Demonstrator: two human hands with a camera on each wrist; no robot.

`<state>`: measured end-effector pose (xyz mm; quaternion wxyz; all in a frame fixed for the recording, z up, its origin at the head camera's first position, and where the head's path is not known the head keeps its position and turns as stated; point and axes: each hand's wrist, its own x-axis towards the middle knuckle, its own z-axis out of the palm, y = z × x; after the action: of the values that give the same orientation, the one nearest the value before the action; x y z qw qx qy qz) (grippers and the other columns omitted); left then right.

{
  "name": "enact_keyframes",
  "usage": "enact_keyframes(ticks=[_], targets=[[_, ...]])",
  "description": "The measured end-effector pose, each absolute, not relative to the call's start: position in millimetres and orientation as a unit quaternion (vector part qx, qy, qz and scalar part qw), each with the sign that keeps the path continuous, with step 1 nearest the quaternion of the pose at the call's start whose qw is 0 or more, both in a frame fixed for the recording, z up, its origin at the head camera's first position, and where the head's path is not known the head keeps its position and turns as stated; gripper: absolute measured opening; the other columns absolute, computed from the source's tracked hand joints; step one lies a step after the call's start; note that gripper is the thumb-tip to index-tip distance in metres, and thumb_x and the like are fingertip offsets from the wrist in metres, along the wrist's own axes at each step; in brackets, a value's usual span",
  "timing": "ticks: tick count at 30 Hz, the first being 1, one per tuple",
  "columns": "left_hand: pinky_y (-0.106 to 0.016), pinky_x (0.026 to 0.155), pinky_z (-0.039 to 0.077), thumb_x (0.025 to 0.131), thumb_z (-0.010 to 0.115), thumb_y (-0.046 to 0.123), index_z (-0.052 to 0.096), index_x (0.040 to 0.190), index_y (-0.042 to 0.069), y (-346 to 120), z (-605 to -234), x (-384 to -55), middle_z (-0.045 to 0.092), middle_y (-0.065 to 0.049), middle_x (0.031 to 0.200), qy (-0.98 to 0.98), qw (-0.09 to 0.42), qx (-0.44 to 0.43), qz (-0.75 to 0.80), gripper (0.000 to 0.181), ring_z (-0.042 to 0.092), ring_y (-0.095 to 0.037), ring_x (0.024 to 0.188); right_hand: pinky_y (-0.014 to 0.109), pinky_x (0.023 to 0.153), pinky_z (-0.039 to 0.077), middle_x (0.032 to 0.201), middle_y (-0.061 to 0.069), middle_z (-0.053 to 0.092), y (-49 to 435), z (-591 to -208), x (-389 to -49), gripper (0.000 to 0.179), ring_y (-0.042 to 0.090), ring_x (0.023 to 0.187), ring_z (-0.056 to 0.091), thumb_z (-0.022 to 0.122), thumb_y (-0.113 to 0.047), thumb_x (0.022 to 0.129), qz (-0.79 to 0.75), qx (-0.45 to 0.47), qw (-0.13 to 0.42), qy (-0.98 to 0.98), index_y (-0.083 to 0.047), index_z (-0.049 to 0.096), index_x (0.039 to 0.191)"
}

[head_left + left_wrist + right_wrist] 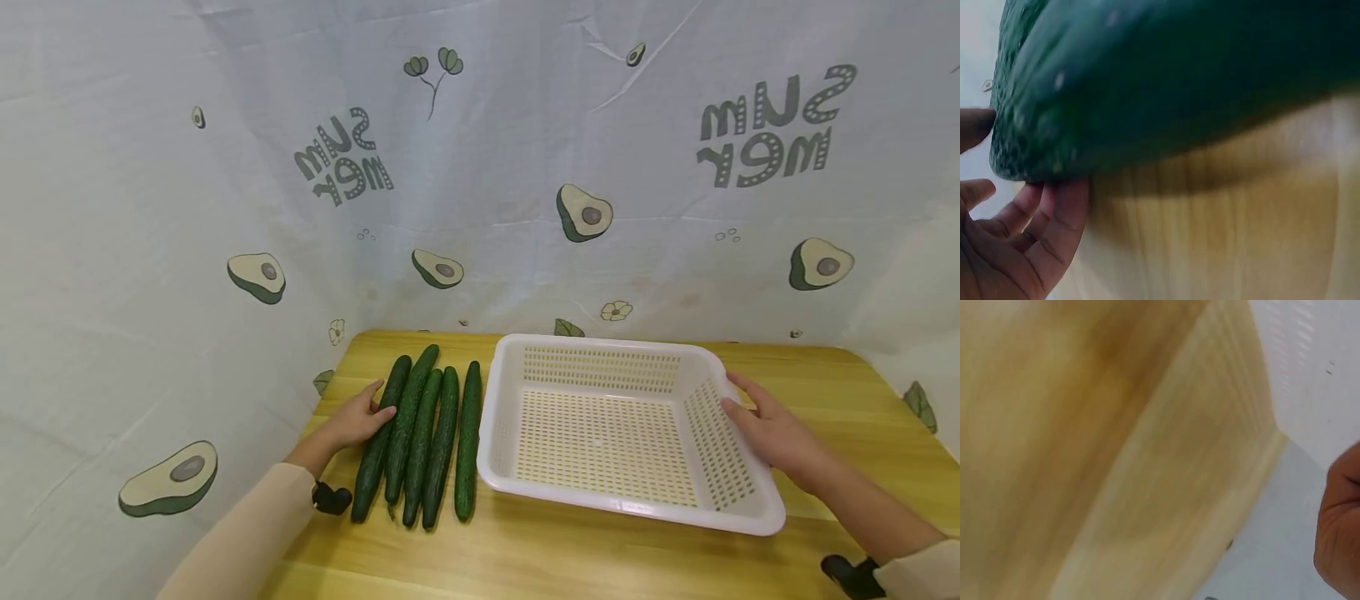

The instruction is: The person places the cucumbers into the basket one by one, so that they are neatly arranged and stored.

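Several long dark green cucumbers [422, 433] lie side by side on the wooden table. My left hand [363, 419] is at the leftmost cucumber [372, 467], holding it with the thumb across its top. In the left wrist view, fingertips [1066, 206] touch one side of a cucumber [1122, 94] that fills much of the picture. To the right of the row sits a white plastic basket [600, 493] with slotted walls and nothing inside. My right hand [776, 433] grips its right rim; part of that hand [1341, 531] shows at the right wrist view's edge.
The wooden table [570, 558] ends at a white cloth [510, 167] printed with avocados, which hangs behind and along the left side. One cucumber [468, 442] lies slightly apart, close to the basket's left wall.
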<state>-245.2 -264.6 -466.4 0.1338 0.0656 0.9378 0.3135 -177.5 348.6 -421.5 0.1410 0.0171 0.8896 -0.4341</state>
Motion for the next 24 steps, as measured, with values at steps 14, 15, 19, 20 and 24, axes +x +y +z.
enact_keyframes(ticks=[14, 15, 19, 20, 24], targets=[[-0.047, 0.082, 0.051, 0.106, 0.056, 0.029, 0.026, 0.160, -0.001, -257.3, -468.3, -242.0, 0.061, -0.025, 0.115, 0.934, 0.128, 0.036, 0.332, 0.069, 0.063, -0.034, 0.089, 0.037, 0.070, 0.062, 0.152, 0.044, 0.029, 342.0, -440.4, -172.5, 0.079, 0.027, 0.098, 0.072, 0.036, -0.053, 0.108, -0.475, 0.057, 0.106, 0.872, -0.021, -0.009, 0.164], [-0.052, 0.087, 0.052, 0.106, 0.056, 0.029, 0.026, 0.161, -0.001, -257.3, -468.1, -241.7, 0.060, -0.028, 0.123, 0.934, 0.129, 0.035, 0.332, 0.069, 0.064, -0.039, 0.100, 0.038, 0.070, 0.063, 0.151, 0.044, 0.030, 341.7, -440.6, -172.4, 0.079, 0.025, 0.096, 0.072, 0.038, -0.052, 0.108, -0.481, 0.059, 0.107, 0.868, -0.022, -0.009, 0.164], [-0.063, 0.105, 0.046, 0.107, 0.054, 0.028, 0.024, 0.162, 0.001, -258.5, -468.4, -242.0, 0.047, -0.035, 0.147, 0.930, 0.138, 0.030, 0.341, 0.068, 0.049, -0.050, 0.136, 0.039, 0.071, 0.063, 0.149, 0.045, 0.033, 340.7, -440.8, -172.3, 0.082, 0.022, 0.093, 0.072, 0.044, -0.048, 0.108, -0.496, 0.062, 0.108, 0.859, -0.023, -0.011, 0.164], [-0.064, 0.107, 0.045, 0.107, 0.053, 0.027, 0.023, 0.162, 0.001, -258.9, -468.2, -242.0, 0.044, -0.036, 0.150, 0.927, 0.143, 0.029, 0.346, 0.068, 0.045, -0.051, 0.139, 0.039, 0.071, 0.063, 0.149, 0.045, 0.032, 340.7, -441.0, -172.1, 0.082, 0.022, 0.093, 0.072, 0.045, -0.046, 0.108, -0.497, 0.062, 0.107, 0.859, -0.022, -0.011, 0.164], [-0.064, 0.109, 0.043, 0.107, 0.052, 0.025, 0.022, 0.162, 0.001, -260.6, -468.3, -241.5, 0.038, -0.038, 0.154, 0.917, 0.152, 0.021, 0.367, 0.066, 0.040, -0.053, 0.143, 0.040, 0.073, 0.064, 0.152, 0.045, 0.028, 340.5, -441.4, -171.5, 0.082, 0.022, 0.096, 0.072, 0.048, -0.044, 0.108, -0.506, 0.066, 0.110, 0.853, -0.021, -0.005, 0.165]])
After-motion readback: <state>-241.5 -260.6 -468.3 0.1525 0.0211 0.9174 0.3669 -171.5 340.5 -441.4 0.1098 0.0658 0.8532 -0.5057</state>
